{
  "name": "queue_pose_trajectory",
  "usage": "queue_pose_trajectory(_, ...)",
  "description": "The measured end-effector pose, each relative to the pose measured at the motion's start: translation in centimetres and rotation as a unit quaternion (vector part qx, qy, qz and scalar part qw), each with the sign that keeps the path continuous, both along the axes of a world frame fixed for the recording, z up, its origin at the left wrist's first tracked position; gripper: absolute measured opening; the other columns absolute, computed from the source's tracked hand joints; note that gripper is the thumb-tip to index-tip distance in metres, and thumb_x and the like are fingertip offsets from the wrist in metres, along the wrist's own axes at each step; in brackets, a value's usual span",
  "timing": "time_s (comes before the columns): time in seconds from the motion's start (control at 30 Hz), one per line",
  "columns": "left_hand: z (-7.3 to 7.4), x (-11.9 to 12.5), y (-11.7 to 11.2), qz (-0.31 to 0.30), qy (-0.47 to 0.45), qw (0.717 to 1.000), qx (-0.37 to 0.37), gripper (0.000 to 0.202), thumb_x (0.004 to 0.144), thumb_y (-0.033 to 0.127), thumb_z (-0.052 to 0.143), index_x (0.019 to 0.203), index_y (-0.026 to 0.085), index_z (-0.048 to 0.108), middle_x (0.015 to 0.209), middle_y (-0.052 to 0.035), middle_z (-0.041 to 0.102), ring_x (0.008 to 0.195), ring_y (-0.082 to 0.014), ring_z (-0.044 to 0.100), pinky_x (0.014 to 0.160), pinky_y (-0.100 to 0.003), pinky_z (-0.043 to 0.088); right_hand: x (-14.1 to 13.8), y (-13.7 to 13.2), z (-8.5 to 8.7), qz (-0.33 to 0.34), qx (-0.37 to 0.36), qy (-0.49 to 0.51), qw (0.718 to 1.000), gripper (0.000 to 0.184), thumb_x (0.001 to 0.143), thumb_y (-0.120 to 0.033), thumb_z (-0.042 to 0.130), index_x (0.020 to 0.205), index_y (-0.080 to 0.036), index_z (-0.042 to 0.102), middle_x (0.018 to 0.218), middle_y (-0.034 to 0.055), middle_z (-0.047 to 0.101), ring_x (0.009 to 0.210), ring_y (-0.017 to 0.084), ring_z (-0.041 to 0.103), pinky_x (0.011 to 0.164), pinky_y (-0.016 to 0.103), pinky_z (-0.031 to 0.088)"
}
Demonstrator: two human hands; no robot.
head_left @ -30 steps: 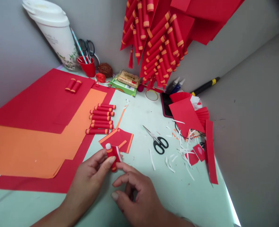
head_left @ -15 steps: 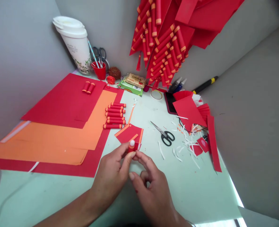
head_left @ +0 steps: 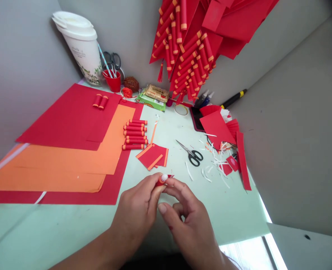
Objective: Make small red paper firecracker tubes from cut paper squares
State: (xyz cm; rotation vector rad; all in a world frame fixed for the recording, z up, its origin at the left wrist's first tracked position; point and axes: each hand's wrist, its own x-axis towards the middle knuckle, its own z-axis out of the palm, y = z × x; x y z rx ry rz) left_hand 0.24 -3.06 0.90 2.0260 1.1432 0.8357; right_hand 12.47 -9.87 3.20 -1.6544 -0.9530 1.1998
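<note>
My left hand (head_left: 138,213) and my right hand (head_left: 190,221) meet over the pale green table (head_left: 70,236), both pinching a small red paper roll (head_left: 163,179) wound round a white-tipped core. The left thumb and fingers grip it from the left; the right fingertips press its right side. Just beyond lies a small stack of red paper pieces with orange strips (head_left: 153,155). A row of several finished red rolls with orange ends (head_left: 135,134) lies further back, at the edge of the orange sheet.
Large red sheets (head_left: 70,116) and orange sheets (head_left: 56,165) cover the left. Black-handled scissors (head_left: 192,154) and white paper trimmings lie to the right, by red scraps (head_left: 219,127) and a phone. A paper cup (head_left: 83,48), red pen pot, and hanging red roll decoration (head_left: 187,56) stand at the back.
My hands have drawn together and shifted right; the roll now points away from me, gripped between both hands' fingertips. The view has moved, showing more of the table's near edge.
</note>
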Motion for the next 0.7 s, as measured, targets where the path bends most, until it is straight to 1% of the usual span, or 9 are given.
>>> queue_pose_trajectory(0.1, -0.3, 0.1, -0.5, -0.008, 0.007, 0.999, 0.047, 0.023, 0.099, 0.026, 0.043, 0.104, 0.019, 0.064, 0.089, -0.0032, 0.078, 0.072, -0.0171, 0.074, 0.064, -0.023, 0.056, -0.2, -0.7, 0.1, -0.009, -0.007, -0.009, 1.000, 0.054, 0.077, -0.016, 0.065, 0.129, -0.033, 0.059, 0.119, 0.0022, 0.073, 0.045, 0.005, 0.038, 0.041, 0.020, 0.037)
queue_pose_trajectory(0.17, -0.5, 0.1, -0.9, -0.010, 0.006, 0.997, 0.070, 0.023, 0.100, 0.025, 0.042, 0.105, 0.018, 0.063, 0.090, -0.0036, 0.078, 0.074, -0.0166, 0.074, 0.064, -0.023, 0.056, -0.2, -1.2, 0.0, -0.007, -0.014, -0.018, 1.000, 0.057, 0.077, -0.016, 0.066, 0.131, -0.033, 0.058, 0.120, 0.0024, 0.072, 0.045, 0.004, 0.037, 0.042, 0.019, 0.037)
queue_pose_trajectory(0.27, -0.8, 0.0, -1.6, -0.008, 0.004, 0.997, 0.076, 0.022, 0.100, 0.024, 0.042, 0.107, 0.018, 0.062, 0.094, -0.0044, 0.078, 0.078, -0.0159, 0.074, 0.068, -0.022, 0.056, -0.3, -1.9, -0.2, 0.009, -0.010, -0.033, 0.999, 0.061, 0.077, -0.019, 0.067, 0.134, -0.033, 0.055, 0.125, 0.0028, 0.069, 0.045, 0.004, 0.036, 0.043, 0.019, 0.039)
queue_pose_trajectory(0.33, -1.1, -0.3, -2.0, -0.006, 0.000, 0.998, 0.058, 0.021, 0.100, 0.025, 0.043, 0.108, 0.019, 0.062, 0.097, -0.0037, 0.078, 0.081, -0.0152, 0.075, 0.071, -0.022, 0.056, -0.3, -2.2, -0.5, 0.022, 0.000, -0.047, 0.999, 0.062, 0.076, -0.020, 0.068, 0.135, -0.033, 0.055, 0.122, 0.0023, 0.070, 0.045, 0.004, 0.037, 0.043, 0.019, 0.041)
queue_pose_trajectory(0.47, -1.6, -0.8, -2.4, 0.003, 0.004, 1.000, 0.004, 0.021, 0.099, 0.025, 0.043, 0.108, 0.022, 0.062, 0.101, -0.0012, 0.078, 0.083, -0.0143, 0.075, 0.072, -0.021, 0.057, -0.5, -2.3, -1.0, 0.054, 0.012, -0.072, 0.996, 0.065, 0.073, -0.021, 0.071, 0.136, -0.029, 0.056, 0.100, 0.0002, 0.073, 0.044, 0.005, 0.039, 0.044, 0.020, 0.042)
queue_pose_trajectory(0.6, -2.0, -1.2, -2.3, 0.012, 0.008, 0.999, -0.031, 0.022, 0.099, 0.026, 0.043, 0.110, 0.022, 0.062, 0.104, -0.0011, 0.078, 0.088, -0.0153, 0.074, 0.075, -0.023, 0.056, -0.5, -2.1, -1.4, 0.085, 0.038, -0.102, 0.990, 0.067, 0.074, -0.023, 0.072, 0.138, -0.027, 0.054, 0.100, 0.0006, 0.071, 0.046, 0.005, 0.041, 0.048, 0.021, 0.044)
queue_pose_trajectory(0.7, -2.0, -1.3, -2.1, 0.011, 0.008, 0.998, -0.059, 0.022, 0.098, 0.028, 0.043, 0.108, 0.023, 0.062, 0.104, -0.0006, 0.078, 0.089, -0.0159, 0.074, 0.075, -0.024, 0.056, -0.3, -2.0, -1.7, 0.103, 0.073, -0.125, 0.984, 0.068, 0.076, -0.024, 0.071, 0.141, -0.030, 0.050, 0.092, -0.0018, 0.069, 0.047, 0.006, 0.041, 0.048, 0.022, 0.042)
